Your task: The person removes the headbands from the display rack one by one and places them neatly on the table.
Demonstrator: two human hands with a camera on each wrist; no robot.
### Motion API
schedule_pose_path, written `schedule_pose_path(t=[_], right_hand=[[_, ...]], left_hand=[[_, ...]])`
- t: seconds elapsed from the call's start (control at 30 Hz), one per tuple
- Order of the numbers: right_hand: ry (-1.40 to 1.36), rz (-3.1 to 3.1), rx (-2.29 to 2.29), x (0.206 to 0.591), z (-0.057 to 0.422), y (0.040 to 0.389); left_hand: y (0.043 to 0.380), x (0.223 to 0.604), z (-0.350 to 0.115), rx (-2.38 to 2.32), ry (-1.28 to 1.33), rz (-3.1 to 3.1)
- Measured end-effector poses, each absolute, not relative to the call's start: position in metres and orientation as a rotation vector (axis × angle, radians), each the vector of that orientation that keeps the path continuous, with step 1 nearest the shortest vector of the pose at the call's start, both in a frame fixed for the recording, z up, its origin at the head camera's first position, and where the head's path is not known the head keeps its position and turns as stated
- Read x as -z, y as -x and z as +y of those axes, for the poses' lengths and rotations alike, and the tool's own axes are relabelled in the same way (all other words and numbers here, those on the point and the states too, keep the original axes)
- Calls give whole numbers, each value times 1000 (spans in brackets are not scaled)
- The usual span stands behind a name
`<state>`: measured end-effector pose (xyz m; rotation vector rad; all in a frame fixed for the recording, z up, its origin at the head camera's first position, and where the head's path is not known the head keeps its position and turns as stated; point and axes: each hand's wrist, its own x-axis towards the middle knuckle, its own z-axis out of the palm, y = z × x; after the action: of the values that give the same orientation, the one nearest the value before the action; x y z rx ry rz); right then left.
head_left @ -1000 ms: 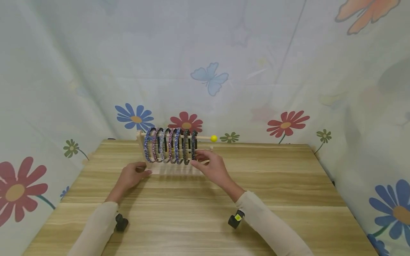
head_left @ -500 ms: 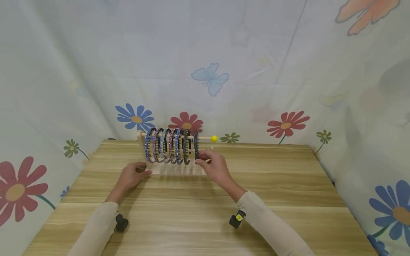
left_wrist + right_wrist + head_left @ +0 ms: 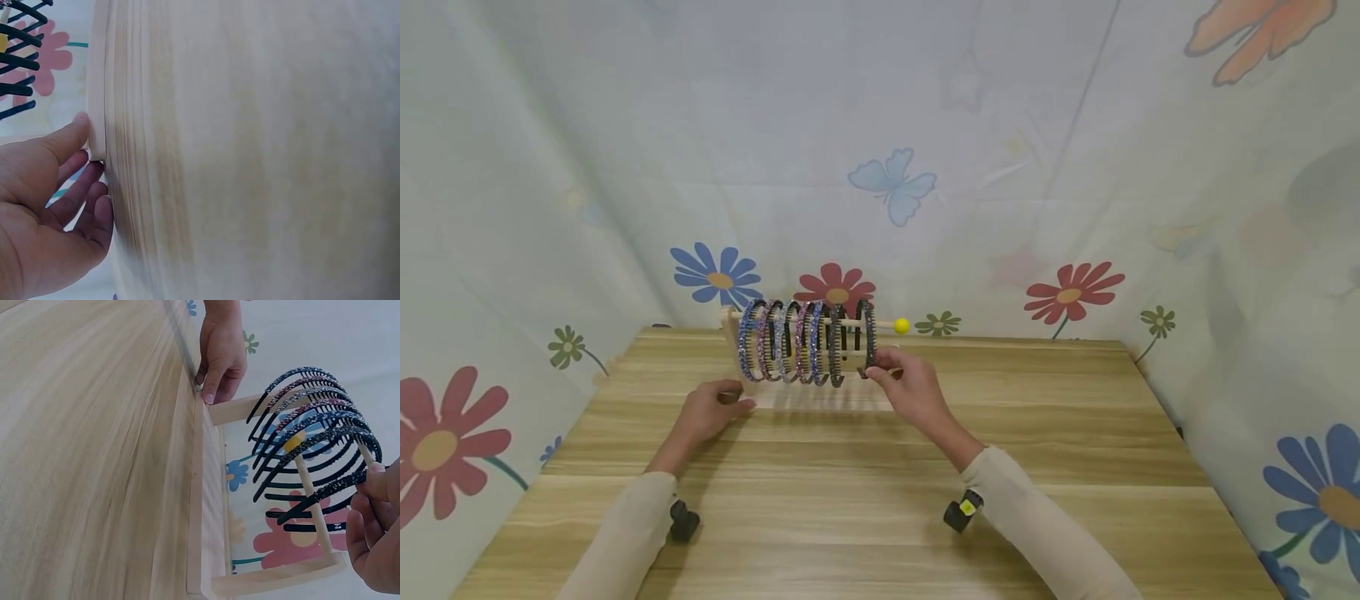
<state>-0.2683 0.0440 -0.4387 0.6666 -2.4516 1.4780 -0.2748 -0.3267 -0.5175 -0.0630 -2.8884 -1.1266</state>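
A pale wooden headband rack (image 3: 212,537) stands on the table, with a row of glittery headbands (image 3: 786,342) in blue, pink, silver and black hung along its rod. My right hand (image 3: 917,396) pinches the lower part of the rightmost dark headband (image 3: 870,329) between thumb and fingers; this headband still loops round the rod, a gap apart from its neighbours. At the rack's left end my left hand (image 3: 706,412) grips the base, thumb on one side and fingers at the corner, as the left wrist view (image 3: 56,206) shows.
A yellow ball (image 3: 902,326) caps the right end of the rod. The wood-grain table (image 3: 850,500) spreads in front of the rack. Behind hangs a white curtain (image 3: 1000,208) printed with flowers and butterflies, close to the table's back edge.
My right hand has slid the rightmost dark headband a little to the right along the rod, widening the gap to the others. The left hand and the rack have stayed put.
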Motion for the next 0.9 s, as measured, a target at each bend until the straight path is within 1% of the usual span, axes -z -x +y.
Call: schedule_pose_path(t=[0.63,0.9], right_hand=[[-708,-2391,-1486,415,56,267],[-666,-2397,-1539,402,59,264]], left_hand=[[274,516,-325,1120,69,-2899],[275,516,-326,1124,67,-2894]])
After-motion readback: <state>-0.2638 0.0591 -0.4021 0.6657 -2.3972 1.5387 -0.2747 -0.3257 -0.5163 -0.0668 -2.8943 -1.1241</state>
